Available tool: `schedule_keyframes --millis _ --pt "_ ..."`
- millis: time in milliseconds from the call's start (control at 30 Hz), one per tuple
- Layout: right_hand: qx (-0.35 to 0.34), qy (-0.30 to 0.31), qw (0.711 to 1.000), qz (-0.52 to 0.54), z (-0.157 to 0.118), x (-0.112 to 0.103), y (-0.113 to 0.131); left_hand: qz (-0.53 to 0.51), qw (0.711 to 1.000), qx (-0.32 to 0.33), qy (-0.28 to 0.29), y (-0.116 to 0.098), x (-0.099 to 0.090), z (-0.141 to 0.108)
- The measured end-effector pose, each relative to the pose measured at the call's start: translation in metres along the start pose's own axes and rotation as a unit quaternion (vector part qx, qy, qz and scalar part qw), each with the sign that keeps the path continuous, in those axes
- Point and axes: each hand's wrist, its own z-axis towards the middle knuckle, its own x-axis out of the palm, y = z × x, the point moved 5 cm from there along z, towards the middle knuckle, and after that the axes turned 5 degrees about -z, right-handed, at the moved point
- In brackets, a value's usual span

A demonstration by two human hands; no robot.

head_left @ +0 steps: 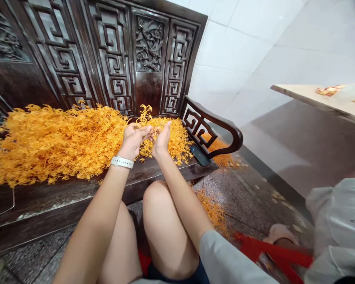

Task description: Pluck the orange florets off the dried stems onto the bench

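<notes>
My left hand [131, 142], with a white watch band [122, 162] at the wrist, is closed in a pinch on the thin stem of an orange-yellow artificial flower sprig [145, 112]. Its curled tips stick up above the fingers. Facing it, my right hand [162, 141] is also closed around the sprig's stem, some of its fingers hidden behind the palm. Left of my hands lies a big heap of orange sprigs [62, 144] on the dark wooden bench [62, 203]. A smaller pile of orange sprigs [177, 138] rests behind and to the right of my right hand.
A dark phone [200, 155] lies at the bench's right end, beside the curved armrest [236, 138]. The carved backrest [149, 90] rises behind. Orange bits [211, 209] and a red stool [272, 252] are on the floor side. Another person's grey clothing [340, 213] shows at right, under a tabletop [307, 98].
</notes>
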Motion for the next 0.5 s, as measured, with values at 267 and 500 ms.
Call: schedule_keyframes --millis 267,500 --pt "-0.092 0.019 0.99 -0.104 0.009 -0.011 0.011 0.122 0.99 0.07 0.016 -0.006 0.004 -0.005" --pt "-0.291 0.048 0.914 -0.278 -0.013 0.001 0.045 0.136 0.978 0.153 -0.043 -0.021 0.0 0.002"
